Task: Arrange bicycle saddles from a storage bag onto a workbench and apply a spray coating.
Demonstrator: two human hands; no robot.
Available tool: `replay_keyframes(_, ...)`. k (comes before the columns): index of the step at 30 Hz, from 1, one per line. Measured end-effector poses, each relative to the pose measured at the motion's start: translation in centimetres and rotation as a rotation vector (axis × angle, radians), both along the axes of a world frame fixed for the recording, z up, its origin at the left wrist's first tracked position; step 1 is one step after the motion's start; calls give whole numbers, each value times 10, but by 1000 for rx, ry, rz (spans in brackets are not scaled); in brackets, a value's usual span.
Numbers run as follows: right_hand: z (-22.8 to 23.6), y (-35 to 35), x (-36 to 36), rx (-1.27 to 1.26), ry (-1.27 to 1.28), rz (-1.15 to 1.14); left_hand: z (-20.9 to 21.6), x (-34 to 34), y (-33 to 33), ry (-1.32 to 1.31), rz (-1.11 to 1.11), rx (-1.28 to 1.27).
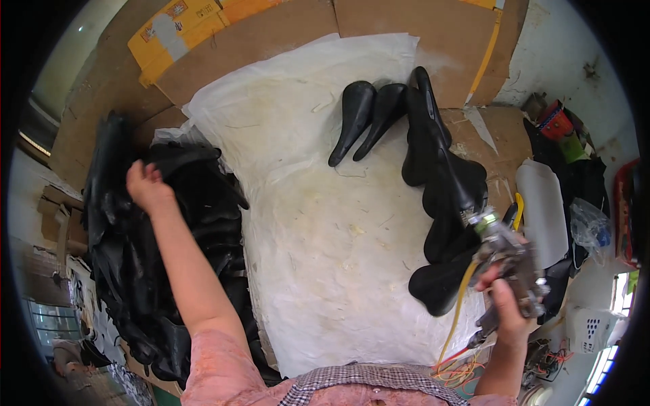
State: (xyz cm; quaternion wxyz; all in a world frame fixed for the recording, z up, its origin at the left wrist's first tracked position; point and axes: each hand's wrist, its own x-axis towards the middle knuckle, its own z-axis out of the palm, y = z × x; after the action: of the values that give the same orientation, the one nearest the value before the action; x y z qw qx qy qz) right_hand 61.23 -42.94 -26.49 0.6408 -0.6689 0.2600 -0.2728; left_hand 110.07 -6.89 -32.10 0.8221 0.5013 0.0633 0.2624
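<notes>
My left hand (147, 186) reaches over a heap of black bicycle saddle pieces (196, 230) at the left. Its fingers are loosely bent and apart, and nothing shows in them. At the right, my right hand (506, 301) is wrapped round a metal spray gun (501, 240) with a yellow hose (458, 318). The gun's front end is beside a row of black bicycle saddles (440, 223) that overlap along the right side of a white sheet (325, 243). Two more saddles, one left (357, 108) and one right (387, 111), lie at the row's far end.
Cardboard (271, 51) walls the far side. Right of the row are a yellow-handled tool (518, 211), a white rolled sheet (544, 213), a clear plastic bag (590, 223) and a red container (555, 122). A white basket (590, 330) stands at the near right, by tangled cords (455, 372).
</notes>
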Motion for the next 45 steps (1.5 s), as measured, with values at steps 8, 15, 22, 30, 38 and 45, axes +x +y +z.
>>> replay_keyframes(8, -24, -4, -3, 77, 142, 101, -101, 15, -302, 348, -949, 394)
replay_keyframes(15, -34, -12, -4, 223, 94, 29, -163, 19, -397, 595, -933, 426)
replay_keyframes(22, -47, -27, -16, 32, 238, 284, -104, 52, -222, -11, -899, -293)
replay_keyframes(30, -62, -28, -16, 88, 210, 243, -88, 38, -241, -47, -873, -290)
replay_keyframes(38, -57, -35, -32, 49, 214, 193, -134, -50, -446, 424, -1126, 732)
replay_keyframes(45, -43, -36, -45, 172, 223, 266, -126, -34, -341, 553, -979, -11)
